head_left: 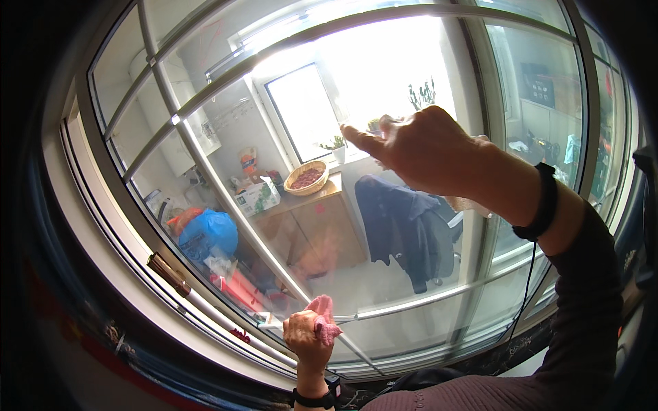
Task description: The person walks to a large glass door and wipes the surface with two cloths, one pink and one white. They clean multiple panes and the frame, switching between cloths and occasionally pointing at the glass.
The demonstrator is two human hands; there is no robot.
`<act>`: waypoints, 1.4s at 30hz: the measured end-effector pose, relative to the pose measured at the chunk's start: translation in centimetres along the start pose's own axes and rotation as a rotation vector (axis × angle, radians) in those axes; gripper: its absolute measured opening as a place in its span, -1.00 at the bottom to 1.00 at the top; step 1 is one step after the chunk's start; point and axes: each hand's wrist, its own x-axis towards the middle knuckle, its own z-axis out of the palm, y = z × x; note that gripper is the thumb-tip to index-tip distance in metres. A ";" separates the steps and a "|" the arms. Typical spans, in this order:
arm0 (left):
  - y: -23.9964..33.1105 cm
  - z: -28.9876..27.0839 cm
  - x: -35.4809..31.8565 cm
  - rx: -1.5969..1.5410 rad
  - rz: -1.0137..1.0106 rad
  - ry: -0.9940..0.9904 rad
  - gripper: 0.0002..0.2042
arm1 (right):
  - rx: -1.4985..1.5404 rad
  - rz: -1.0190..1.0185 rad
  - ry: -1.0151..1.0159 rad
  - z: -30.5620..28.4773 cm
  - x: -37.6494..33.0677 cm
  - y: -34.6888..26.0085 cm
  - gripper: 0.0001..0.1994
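Note:
My left hand point(306, 337) is low at the bottom centre, closed around a crumpled pink cloth point(323, 319) that presses against the lower part of a glass pane point(384, 226). My right hand point(418, 147) is raised high against the same glass, index finger stretched toward the left and touching the pane, the other fingers curled; it holds nothing that I can see. A black band sits on each wrist. The pane belongs to a large window with a grey metal frame point(205, 171) and thin bars.
Through the glass is a small room: a wooden cabinet point(319, 229) with a round basket point(306, 178) and a box on top, a blue bag point(209, 233), a chair draped with a dark jacket point(404, 226), and a bright far window point(308, 109). A dark sill runs below.

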 end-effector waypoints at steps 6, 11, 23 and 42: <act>0.0 0.6 0.3 0.002 0.009 -0.010 -0.70 | -0.021 -0.040 0.040 -0.2 -0.5 0.9 -0.43; 0.3 1.3 0.5 -0.004 0.034 -0.011 -0.71 | -0.054 -0.090 0.093 0.0 -0.2 1.3 -0.41; 0.9 2.0 0.4 0.001 0.037 0.005 -0.70 | -0.008 -0.111 0.104 -0.8 0.2 1.5 -0.44; -0.2 2.0 -0.1 0.021 0.017 0.017 -0.68 | -0.022 -0.040 0.025 -0.2 -0.2 2.1 -0.45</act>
